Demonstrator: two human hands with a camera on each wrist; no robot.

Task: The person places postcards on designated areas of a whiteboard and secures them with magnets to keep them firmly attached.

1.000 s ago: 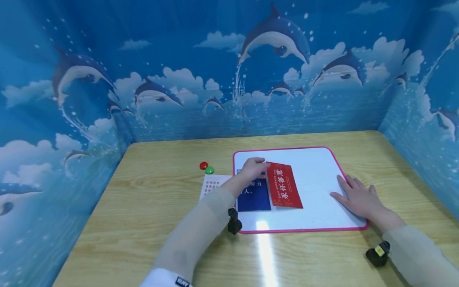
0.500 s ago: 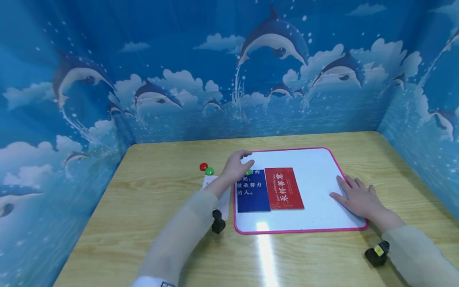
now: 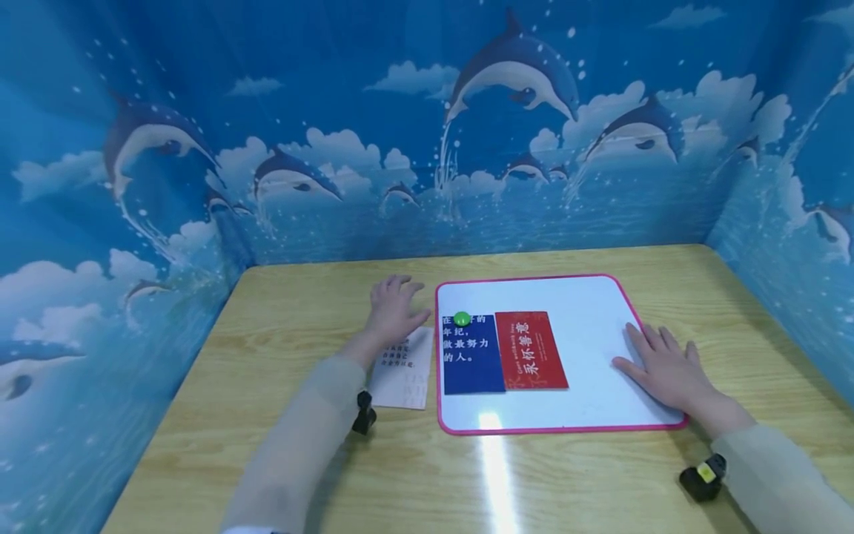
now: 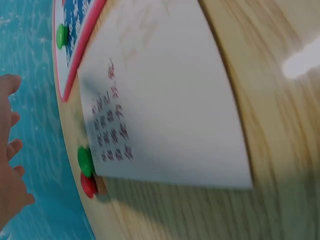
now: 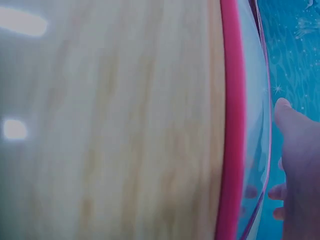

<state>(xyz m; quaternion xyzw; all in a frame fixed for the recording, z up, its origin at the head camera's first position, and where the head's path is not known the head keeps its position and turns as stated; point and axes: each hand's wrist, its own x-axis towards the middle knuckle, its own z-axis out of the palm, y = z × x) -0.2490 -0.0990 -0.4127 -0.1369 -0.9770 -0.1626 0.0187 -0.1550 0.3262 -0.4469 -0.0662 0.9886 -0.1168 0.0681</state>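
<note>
My left hand (image 3: pixel 394 311) hovers with spread fingers over the far end of a white printed card (image 3: pixel 403 382), left of the whiteboard, holding nothing. In the left wrist view, a green magnet (image 4: pixel 85 161) and a red magnet (image 4: pixel 88 185) sit by the card's corner; in the head view the hand hides them. On the pink-rimmed whiteboard (image 3: pixel 594 319) lie a blue card (image 3: pixel 474 377) and, against its right side, a red card (image 3: pixel 534 352). Another green magnet (image 3: pixel 462 319) is on the blue card's top edge. My right hand (image 3: pixel 670 371) rests, fingers spread, on the whiteboard's right edge.
The wooden table (image 3: pixel 267 356) surrounds the whiteboard. A blue dolphin-printed curtain (image 3: pixel 373 148) stands along the back and both sides. Light glares off the tabletop near the front of the board.
The left hand let go of the red card, which now lies flat, then moved left off the whiteboard to above the white card and loose magnets. The right hand stayed put.
</note>
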